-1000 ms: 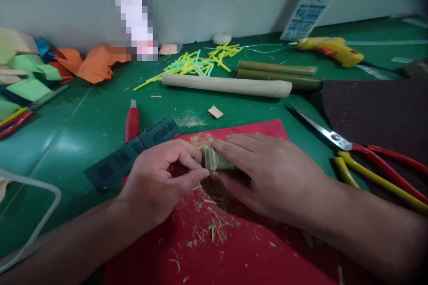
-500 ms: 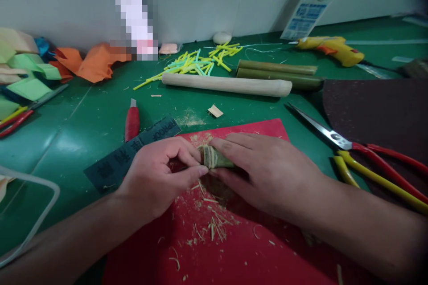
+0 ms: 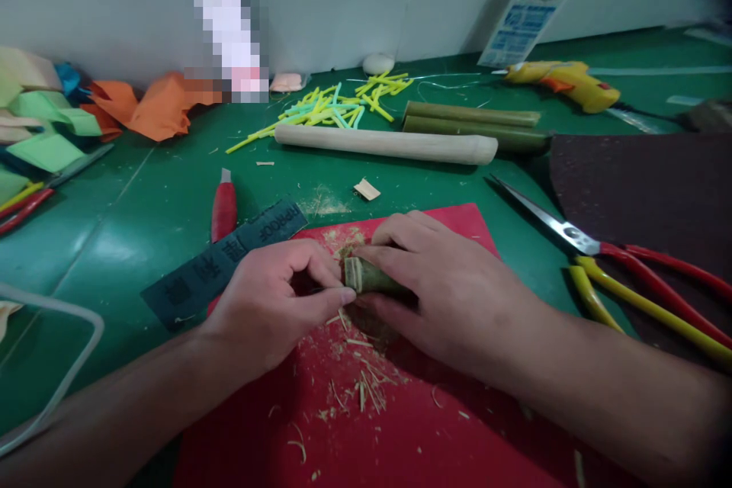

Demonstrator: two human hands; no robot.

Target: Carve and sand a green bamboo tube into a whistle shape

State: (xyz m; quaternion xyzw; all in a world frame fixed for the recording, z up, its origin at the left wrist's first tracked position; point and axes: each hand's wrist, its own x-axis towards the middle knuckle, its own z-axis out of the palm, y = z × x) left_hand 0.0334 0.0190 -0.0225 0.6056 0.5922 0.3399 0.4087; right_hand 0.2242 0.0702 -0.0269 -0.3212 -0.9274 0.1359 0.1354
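Note:
My right hand [image 3: 440, 282] is wrapped round a short piece of green bamboo [image 3: 374, 276], which lies over the red mat [image 3: 457, 419]. The bamboo's ringed end points left, out of my fingers. Right at that end, my left hand [image 3: 286, 290] is closed, thumb and fingers pinched together. A thin dark edge shows by the left thumb, but what this hand pinches is mostly hidden. Pale shavings [image 3: 371, 389] and dust are scattered on the mat below the bamboo. A dark strip of sandpaper [image 3: 223, 263] with printed letters lies partly under the left forearm side.
A red-handled knife [image 3: 224, 206] lies behind the sandpaper. Large scissors [image 3: 586, 242] with red and yellow handles lie at right. Farther back are a pale bamboo length [image 3: 386, 145], green bamboo pieces [image 3: 474, 126], yellow straws [image 3: 314, 110], a yellow glue gun [image 3: 572, 84] and orange paper [image 3: 160, 107].
My right hand has shifted its grip, its knuckles more raised, and the bamboo's end looks turned. A reddish-brown bit seen earlier between the left fingers and the bamboo end no longer shows.

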